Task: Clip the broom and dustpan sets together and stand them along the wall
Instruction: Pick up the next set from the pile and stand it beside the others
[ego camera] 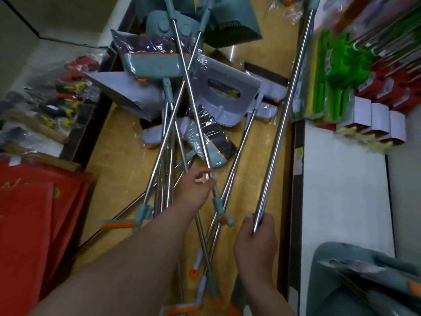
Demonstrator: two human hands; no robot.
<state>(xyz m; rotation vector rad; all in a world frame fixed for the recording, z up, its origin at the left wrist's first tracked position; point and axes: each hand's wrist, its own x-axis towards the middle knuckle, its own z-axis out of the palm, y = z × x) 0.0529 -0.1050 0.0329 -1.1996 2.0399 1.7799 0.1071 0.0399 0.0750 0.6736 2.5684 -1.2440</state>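
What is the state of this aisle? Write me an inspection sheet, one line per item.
Surface: yellow floor, partly covered by the pile.
Job's things: steel handles crossed in a heap; wrapped teal broom heads and grey dustpans lie loose among them; a teal dustpan at lower right.
Clutter: plastic wrap scattered near the heads.
Grippers: left hand pinches one crossed handle; right hand grips a long handle raised beside the right shelf.
Cables: nothing seen.
Surroundings: left shelf with yellow-and-black hand tools, red bags below; green packaged goods and red-and-white boxes on the right.
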